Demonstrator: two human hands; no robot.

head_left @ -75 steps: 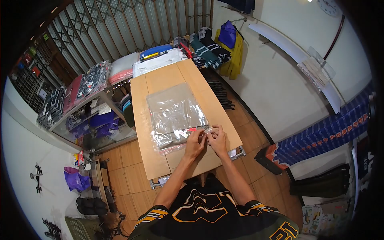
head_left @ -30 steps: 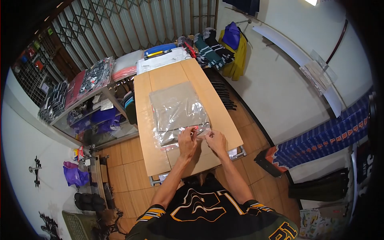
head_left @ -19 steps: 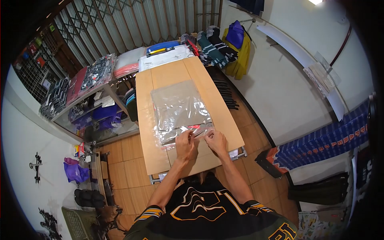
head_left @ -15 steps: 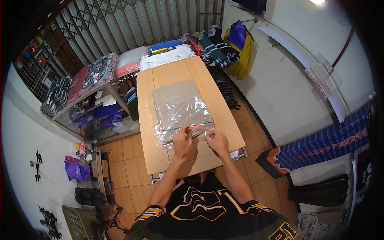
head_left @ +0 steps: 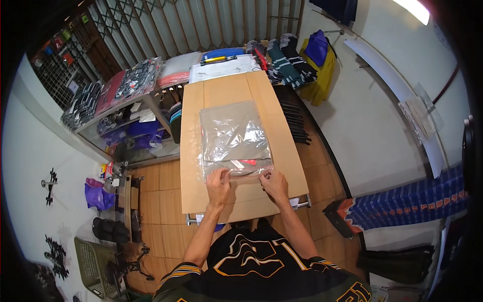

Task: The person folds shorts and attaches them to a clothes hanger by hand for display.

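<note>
A clear plastic bag (head_left: 212,166) lies flat on the cardboard-topped table (head_left: 292,171). Inside it is a folded grey-beige garment (head_left: 234,121), with a red and white tag (head_left: 246,163) showing near its lower edge. My left hand (head_left: 219,187) pinches the near edge of the bag at its left corner. At the right corner of that same edge, my right hand (head_left: 275,186) is also closed on the plastic. Between the two hands the bag's edge runs nearly straight. My fingertips partly hide both corners.
Packed garments (head_left: 136,80) lie on a glass display case (head_left: 128,118) to the left. Beyond the table are a white sheet (head_left: 226,69) and a yellow tool (head_left: 215,59). Socks (head_left: 284,63) and a yellow garment (head_left: 319,80) are at the back right. A blue box (head_left: 402,201) stands right.
My left hand has moved left along the bag's near edge to its corner, so the hands are farther apart. The red and white tag is more exposed. The view has shifted slightly.
</note>
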